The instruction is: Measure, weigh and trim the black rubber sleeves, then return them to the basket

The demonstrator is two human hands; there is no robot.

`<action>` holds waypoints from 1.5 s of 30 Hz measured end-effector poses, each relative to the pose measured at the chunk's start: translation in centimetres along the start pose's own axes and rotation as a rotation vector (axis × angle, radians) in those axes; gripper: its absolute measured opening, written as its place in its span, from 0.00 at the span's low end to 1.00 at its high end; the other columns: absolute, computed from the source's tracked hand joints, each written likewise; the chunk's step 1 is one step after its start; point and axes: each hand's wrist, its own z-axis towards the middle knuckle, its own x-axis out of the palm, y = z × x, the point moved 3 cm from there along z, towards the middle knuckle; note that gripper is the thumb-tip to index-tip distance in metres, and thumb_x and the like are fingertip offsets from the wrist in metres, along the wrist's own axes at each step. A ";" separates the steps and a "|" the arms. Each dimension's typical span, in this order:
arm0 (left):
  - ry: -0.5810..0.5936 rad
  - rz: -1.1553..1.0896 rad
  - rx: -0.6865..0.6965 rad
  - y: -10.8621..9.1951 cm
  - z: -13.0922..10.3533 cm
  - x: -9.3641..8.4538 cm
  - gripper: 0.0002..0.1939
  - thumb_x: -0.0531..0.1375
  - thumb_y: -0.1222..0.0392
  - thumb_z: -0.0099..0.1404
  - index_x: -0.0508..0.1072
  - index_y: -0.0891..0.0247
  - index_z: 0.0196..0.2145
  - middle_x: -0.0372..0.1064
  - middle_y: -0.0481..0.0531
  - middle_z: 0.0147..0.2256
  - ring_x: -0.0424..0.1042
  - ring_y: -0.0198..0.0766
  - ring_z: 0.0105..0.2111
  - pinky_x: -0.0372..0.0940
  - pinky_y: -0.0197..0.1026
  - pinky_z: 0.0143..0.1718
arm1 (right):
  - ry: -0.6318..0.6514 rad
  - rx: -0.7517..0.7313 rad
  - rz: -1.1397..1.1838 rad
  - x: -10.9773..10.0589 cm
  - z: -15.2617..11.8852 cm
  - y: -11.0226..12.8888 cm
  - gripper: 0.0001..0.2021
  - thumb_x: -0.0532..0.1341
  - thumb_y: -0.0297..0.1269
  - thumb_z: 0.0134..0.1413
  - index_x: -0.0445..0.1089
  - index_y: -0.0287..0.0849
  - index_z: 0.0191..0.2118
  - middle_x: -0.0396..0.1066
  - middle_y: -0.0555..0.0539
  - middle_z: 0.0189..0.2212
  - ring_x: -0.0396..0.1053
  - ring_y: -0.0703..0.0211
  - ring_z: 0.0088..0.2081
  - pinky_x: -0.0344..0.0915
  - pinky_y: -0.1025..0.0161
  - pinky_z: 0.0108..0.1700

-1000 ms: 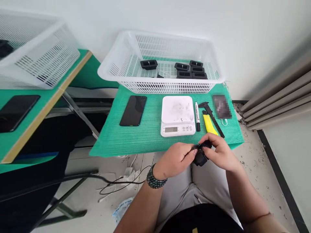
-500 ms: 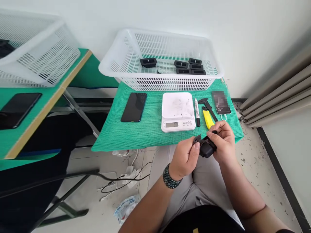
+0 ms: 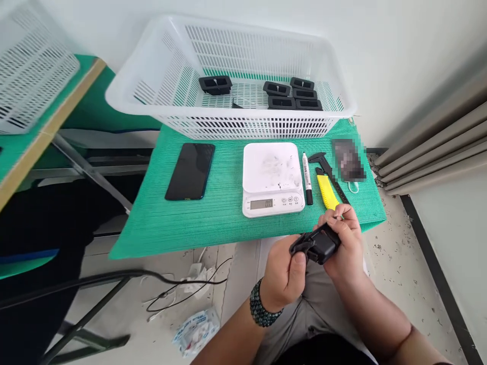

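Just past the table's front edge, above my lap, both my hands grip a black molded plastic part (image 3: pixel 324 244) with a raised box-like body. My left hand (image 3: pixel 285 271), with a beaded bracelet at the wrist, pinches its left end, where a curled dark piece shows under the thumb. Closed round the right end is my right hand (image 3: pixel 345 242), its thumb on top. A yellow utility knife (image 3: pixel 327 191) lies right behind the right hand. Beside it are a black caliper (image 3: pixel 332 175) and a marker (image 3: pixel 307 180). The white digital scale (image 3: pixel 272 167) has only dark specks on its plate.
A white slotted basket (image 3: pixel 243 121) at the back holds several black frame-like parts (image 3: pixel 281 103). On the green-covered table (image 3: pixel 224 218) lie a dark phone (image 3: pixel 190 171) and a blurred-out device (image 3: pixel 348 159). Cables (image 3: pixel 171 280) and a plastic bag (image 3: pixel 198 329) are below, left.
The view has shifted and come closer to the table. Between my hands the black part has turned, showing more of its body. The curled dark piece at my left fingers now lies lower.
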 end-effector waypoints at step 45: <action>-0.093 0.033 0.054 -0.7 5.2 0.8 0.16 0.49 0.61 0.76 0.67 0.60 0.30 0.66 0.47 0.23 0.65 0.34 0.21 0.57 0.37 0.23 | 0.131 -0.106 -0.099 2.6 2.7 1.6 0.18 0.76 0.49 0.42 0.74 0.45 0.35 0.70 0.53 0.26 0.64 0.63 0.27 0.64 0.64 0.32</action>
